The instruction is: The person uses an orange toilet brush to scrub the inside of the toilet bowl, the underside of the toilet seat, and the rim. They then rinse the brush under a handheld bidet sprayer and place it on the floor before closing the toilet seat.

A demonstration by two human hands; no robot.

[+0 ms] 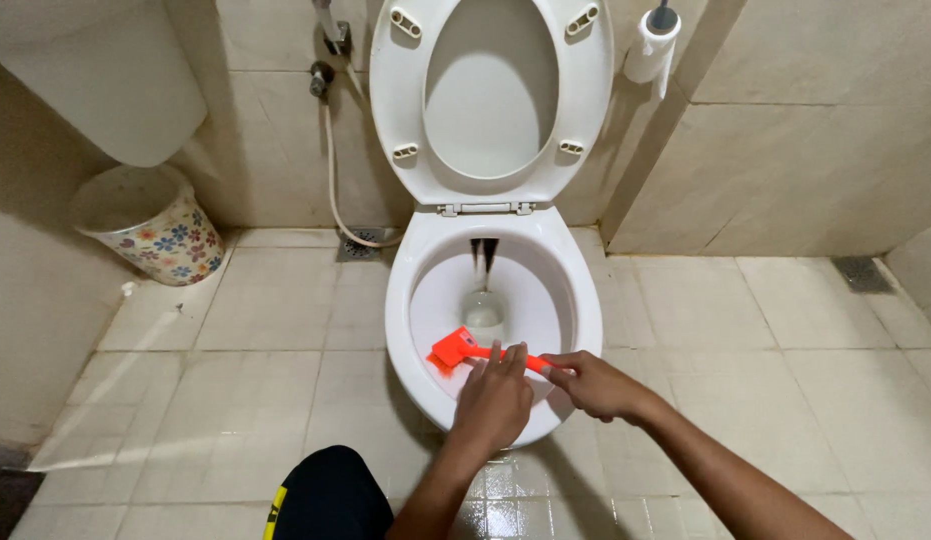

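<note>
An orange toilet brush (455,350) lies across the near side of the white toilet bowl (400,300), its head at the left inside the bowl. My left hand (493,398) rests on the brush handle with fingers pressed over it. My right hand (593,383) grips the handle's right end with its fingertips. The seat and lid (490,95) are raised against the wall. Water sits at the bottom of the bowl.
A flower-patterned bin (150,225) stands at the left wall. A hose (333,170) hangs from a wall valve to a floor drain (360,245). A toilet paper roll (650,45) hangs at upper right. Another drain (862,273) is at far right. My knee (330,495) is below.
</note>
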